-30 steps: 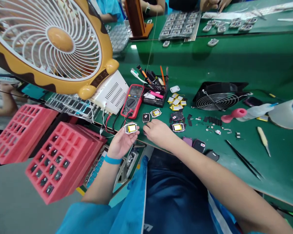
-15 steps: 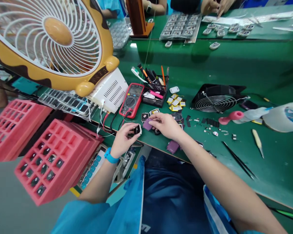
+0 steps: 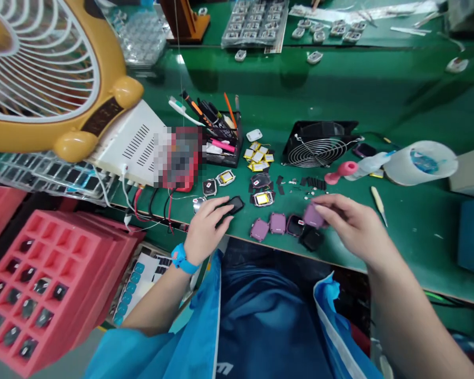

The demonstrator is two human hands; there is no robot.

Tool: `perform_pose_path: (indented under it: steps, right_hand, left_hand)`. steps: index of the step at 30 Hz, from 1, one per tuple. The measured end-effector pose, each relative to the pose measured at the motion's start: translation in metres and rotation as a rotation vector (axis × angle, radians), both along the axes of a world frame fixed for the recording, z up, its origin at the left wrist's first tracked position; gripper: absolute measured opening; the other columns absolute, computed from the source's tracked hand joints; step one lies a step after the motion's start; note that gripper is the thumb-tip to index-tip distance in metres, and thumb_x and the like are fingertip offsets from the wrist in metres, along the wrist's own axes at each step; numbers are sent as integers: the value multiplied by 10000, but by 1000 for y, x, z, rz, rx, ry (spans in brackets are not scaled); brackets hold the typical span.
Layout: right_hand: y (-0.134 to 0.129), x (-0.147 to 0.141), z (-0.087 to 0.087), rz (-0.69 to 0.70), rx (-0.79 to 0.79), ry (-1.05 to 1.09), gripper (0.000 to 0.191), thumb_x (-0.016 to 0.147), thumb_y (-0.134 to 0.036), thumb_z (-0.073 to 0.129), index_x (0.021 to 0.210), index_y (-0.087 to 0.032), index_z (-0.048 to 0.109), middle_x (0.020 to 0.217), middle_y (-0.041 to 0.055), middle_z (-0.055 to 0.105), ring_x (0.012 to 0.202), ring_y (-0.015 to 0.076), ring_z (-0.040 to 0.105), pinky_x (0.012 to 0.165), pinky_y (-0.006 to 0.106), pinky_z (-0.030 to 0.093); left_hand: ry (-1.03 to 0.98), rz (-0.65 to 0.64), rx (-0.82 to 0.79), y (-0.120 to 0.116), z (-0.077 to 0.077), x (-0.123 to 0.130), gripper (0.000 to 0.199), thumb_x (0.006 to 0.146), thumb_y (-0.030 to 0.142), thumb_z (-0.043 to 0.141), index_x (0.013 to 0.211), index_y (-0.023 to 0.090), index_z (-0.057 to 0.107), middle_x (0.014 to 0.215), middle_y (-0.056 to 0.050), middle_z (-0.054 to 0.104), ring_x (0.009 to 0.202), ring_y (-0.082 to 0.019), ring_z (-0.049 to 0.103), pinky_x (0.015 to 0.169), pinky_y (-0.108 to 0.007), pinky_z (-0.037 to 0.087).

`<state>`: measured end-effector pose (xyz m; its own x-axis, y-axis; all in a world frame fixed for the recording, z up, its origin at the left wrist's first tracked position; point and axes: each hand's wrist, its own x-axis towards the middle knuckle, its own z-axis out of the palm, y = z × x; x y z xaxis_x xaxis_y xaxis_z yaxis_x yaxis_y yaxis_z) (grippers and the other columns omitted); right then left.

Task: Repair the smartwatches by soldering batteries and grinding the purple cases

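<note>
The right hand [image 3: 353, 226] pinches a purple cover [image 3: 313, 216] between thumb and fingertips, at the right end of a row of covers [image 3: 277, 223]; whether it touches the black cover [image 3: 312, 240] beside it, I can't tell. That black one lies near the bench's [image 3: 418, 258] front edge, so a sideways brush could tip it off. The left hand [image 3: 206, 231] has fingers loosely spread at a black case [image 3: 237, 203], its hold unclear; a careless sweep might shove that into the battery-bearing frame [image 3: 263, 198].
</note>
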<state>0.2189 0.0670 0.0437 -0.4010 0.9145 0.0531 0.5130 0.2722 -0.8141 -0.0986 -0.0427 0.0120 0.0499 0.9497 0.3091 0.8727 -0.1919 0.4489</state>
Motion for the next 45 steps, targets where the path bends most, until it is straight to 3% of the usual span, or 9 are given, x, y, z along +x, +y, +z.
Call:
perform_pose_path:
  steps: [4,7,11,14,18,22,29,37,45]
  right_hand:
    - [-25,50,-15,-99,32,-101,322,992,-510,572,1023,-253,763,885,53,803,712,209,736,626,311,584]
    - [-45,63,-26,-139,74,-155,313,1024,-475,537,1037,-247,751,896,59,797,750,219,746,653,324,593]
    - [-64,56,-39,-185,228,-241,240,1051,-335,513,1060,-218,722,912,72,760,804,214,727,728,338,596]
    - [-73,42,-47,-233,436,-325,201,1032,-268,548,1141,-201,704,1055,127,735,963,266,698,844,424,592]
    - [-76,22,-53,-99,556,-355,400,991,-333,633,1365,-192,610,1319,183,676,1257,354,598,1032,569,537]
    - [-68,5,-51,83,552,-414,481,974,-344,660,1433,-223,588,1492,140,625,1389,381,528,1134,622,464]
    - [-44,0,-45,310,517,-292,421,950,-239,676,1369,-230,647,1442,77,683,1369,352,589,1140,598,500]
    - [-43,3,-49,273,485,-188,390,955,-265,673,1338,-194,666,1391,134,701,1386,350,589,1135,610,518]
    - [-42,2,-51,260,445,-148,379,946,-275,691,1315,-188,681,1387,138,702,1387,354,588,1159,607,497]
  left_hand:
    - [29,-94,-63,18,-6,6,280,1034,293,587,1288,230,685,1413,-121,669,1264,-294,638,1066,-526,559]
    - [83,-131,-67,19,-3,7,268,1026,288,607,1272,216,686,1325,-124,699,1188,-286,653,1017,-491,575]
    - [106,-168,2,12,-1,10,328,972,386,709,1263,236,687,1261,-125,706,1209,-317,642,1033,-504,548]
    - [136,-331,60,11,-4,19,478,941,464,740,1367,271,640,1332,-126,705,1387,-368,548,1144,-567,452]
    - [265,-478,18,21,-5,35,498,1000,415,668,1464,261,573,1463,-129,652,1511,-371,434,1212,-586,352]
    - [314,-431,5,29,-5,45,411,1028,271,617,1437,257,590,1443,-94,674,1500,-356,457,1213,-597,335]
    - [170,-351,60,46,10,33,223,1028,220,600,1236,242,678,1308,-88,722,1383,-294,572,1155,-535,459]
    - [256,-207,-94,123,13,30,343,958,242,671,1299,209,651,1211,-116,699,1143,-292,673,997,-454,578]
    - [337,-110,-142,120,18,6,329,919,244,665,1246,205,680,1125,-93,694,1054,-275,684,948,-402,576]
